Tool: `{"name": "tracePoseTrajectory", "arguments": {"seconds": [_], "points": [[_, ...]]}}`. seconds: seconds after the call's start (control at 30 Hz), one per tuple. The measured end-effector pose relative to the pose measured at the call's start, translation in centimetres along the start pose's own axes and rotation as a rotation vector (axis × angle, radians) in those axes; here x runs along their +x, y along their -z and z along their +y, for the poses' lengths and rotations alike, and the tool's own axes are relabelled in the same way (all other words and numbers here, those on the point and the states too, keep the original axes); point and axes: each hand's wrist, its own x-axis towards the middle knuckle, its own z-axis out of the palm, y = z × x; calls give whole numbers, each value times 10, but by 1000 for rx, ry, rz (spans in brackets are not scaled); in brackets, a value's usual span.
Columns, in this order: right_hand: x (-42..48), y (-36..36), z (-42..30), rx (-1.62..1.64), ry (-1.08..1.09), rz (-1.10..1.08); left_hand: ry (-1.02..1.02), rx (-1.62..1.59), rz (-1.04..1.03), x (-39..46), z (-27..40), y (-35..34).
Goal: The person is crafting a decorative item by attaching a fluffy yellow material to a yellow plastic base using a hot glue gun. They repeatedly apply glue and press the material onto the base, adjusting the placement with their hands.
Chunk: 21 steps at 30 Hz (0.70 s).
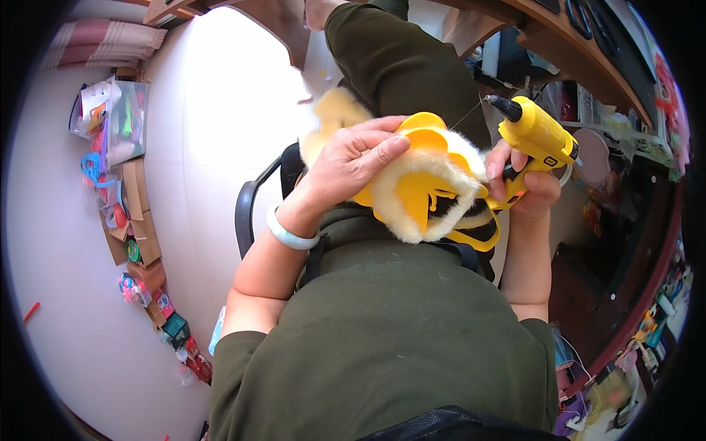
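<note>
Between thumb and fingers, my left hand [361, 157] pinches the rounded edge of a yellow sheet piece [424, 138] with petal-like lobes. Cream fluffy trim [397, 215] forms a ring around more yellow parts just below it, over my lap. A yellow hot glue gun [538, 132] is gripped in my right hand [529, 182], its black nozzle pointing up and left. A thin strand runs from the nozzle tip down toward the trim. A yellow strap-like loop [480, 242] hangs under the trim. Pale yellow fluffy material [336, 110] lies beyond my left hand.
Cardboard boxes [140, 204], a clear plastic bin [128, 121] and bagged items line the wall at left. A wooden table edge [584, 55] with scissors [579, 16] curves across the upper right. Mixed craft items crowd the far right. A black chair armrest [248, 215] stands beside my left arm.
</note>
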Motion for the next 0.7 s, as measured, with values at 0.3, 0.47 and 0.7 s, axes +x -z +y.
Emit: {"name": "tracePoseTrajectory", "arguments": {"seconds": [0.3,0.47,0.7], "points": [[-1,-4,1,29,15,33,-368,872,-15,36,31,-19],[1,-1,3,90,18,46,-432,746,184,35,32,-28],[3,10,12,260,106,20,-827,1213,-1,27,12,-16]]}}
